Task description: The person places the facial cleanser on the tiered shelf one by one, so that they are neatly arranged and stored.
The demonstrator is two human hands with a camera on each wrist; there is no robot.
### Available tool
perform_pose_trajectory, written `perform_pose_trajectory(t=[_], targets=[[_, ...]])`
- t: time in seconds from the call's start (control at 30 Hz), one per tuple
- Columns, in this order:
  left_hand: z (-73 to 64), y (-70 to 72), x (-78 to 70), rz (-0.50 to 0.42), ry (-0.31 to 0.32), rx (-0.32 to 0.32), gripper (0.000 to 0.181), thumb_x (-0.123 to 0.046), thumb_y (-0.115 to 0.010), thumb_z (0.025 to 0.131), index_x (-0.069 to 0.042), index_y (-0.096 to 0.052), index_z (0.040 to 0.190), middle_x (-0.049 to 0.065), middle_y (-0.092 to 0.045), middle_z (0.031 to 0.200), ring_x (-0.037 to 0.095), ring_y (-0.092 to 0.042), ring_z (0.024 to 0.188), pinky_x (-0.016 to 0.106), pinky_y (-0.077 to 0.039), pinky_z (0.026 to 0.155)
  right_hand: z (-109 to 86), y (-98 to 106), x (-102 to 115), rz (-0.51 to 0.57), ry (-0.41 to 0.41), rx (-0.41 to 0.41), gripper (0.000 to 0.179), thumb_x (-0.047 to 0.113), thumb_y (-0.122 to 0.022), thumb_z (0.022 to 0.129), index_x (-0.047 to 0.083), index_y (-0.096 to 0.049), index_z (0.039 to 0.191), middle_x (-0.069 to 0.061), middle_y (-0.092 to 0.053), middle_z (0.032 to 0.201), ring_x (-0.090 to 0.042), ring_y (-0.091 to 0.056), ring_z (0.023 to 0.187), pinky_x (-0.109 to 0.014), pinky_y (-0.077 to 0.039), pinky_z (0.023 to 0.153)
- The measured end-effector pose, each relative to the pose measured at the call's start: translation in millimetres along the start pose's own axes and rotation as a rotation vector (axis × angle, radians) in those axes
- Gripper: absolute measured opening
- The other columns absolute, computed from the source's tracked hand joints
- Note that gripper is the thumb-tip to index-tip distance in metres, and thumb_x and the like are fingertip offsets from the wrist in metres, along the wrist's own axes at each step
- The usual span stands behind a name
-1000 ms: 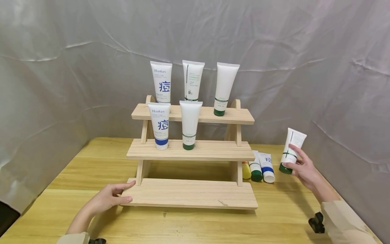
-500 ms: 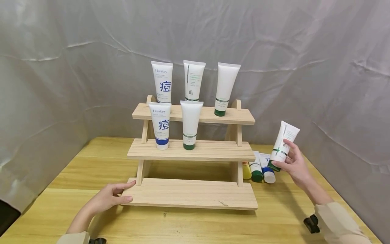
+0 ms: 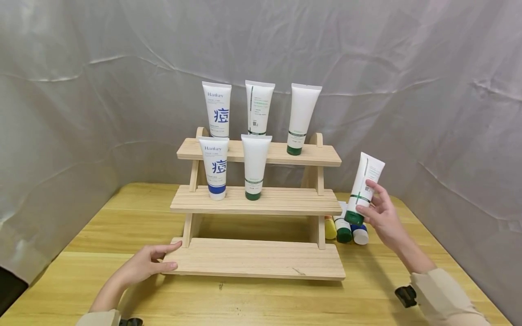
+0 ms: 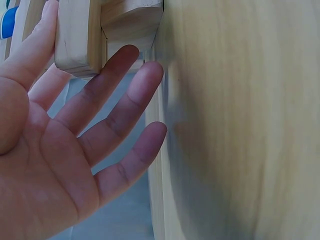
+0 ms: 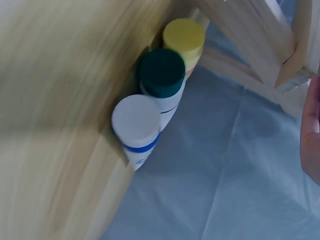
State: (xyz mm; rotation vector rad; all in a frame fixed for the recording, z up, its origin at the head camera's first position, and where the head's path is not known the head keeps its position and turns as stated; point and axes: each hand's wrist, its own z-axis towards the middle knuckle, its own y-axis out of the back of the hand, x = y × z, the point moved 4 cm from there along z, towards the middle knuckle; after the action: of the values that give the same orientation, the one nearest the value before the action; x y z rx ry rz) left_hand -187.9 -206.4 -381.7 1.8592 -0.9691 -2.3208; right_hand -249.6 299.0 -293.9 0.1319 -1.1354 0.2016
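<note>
In the head view, my right hand (image 3: 381,215) holds a white squeeze tube (image 3: 364,188) with a green cap, lifted off the table and tilted, cap down. It overlaps the tubes lying behind the stand. My left hand (image 3: 142,265) grips the left end of the bottom step of a three-step wooden display stand (image 3: 261,258). The left wrist view has thumb and index finger about the board end (image 4: 77,40), the other fingers spread beneath. Blue-marked white tubes (image 3: 215,167) and green-capped tubes (image 3: 254,167) stand cap down on the upper two steps.
To the right of the stand lie a yellow-capped tube (image 5: 184,37), a green-capped tube (image 5: 162,72) and a white-capped tube with a blue band (image 5: 136,120), side by side on the wooden table (image 3: 244,303). A grey cloth (image 3: 367,59) hangs around the back and sides.
My right hand has carried the green-capped tube leftward and slightly up, towards the stand, so it now covers part of the blue-banded tube. My left hand has kept its place.
</note>
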Motion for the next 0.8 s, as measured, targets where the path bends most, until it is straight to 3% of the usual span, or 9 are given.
perform_pose_trajectory(t=[0.37, 0.8], targets=[[-0.5, -0.6, 0.8, -0.008, 0.001, -0.002, 0.056, -0.012, -0.062, 0.084, 0.015, -0.037, 0.126, 0.040, -0.042, 0.118, 0.006, -0.055, 0.086, 0.023, -0.045, 0.071, 14.6, -27, 6, -0.126, 0.080, -0.001, 0.060, -0.008, -0.050, 0.087, 0.017, -0.029, 0.137, -0.004, -0.045, 0.116, -0.010, -0.055, 0.092, -0.024, -0.048, 0.071], [-0.4, -0.4, 0.6, -0.007, 0.015, -0.006, 0.056, -0.014, -0.062, 0.084, 0.014, -0.038, 0.126, 0.039, -0.042, 0.118, 0.006, -0.055, 0.087, 0.023, -0.045, 0.072, 44.4, -61, 0, -0.145, 0.152, 0.007, 0.063, -0.011, -0.056, 0.082, 0.015, -0.033, 0.135, -0.006, -0.048, 0.116, -0.015, -0.051, 0.093, -0.024, -0.047, 0.072]])
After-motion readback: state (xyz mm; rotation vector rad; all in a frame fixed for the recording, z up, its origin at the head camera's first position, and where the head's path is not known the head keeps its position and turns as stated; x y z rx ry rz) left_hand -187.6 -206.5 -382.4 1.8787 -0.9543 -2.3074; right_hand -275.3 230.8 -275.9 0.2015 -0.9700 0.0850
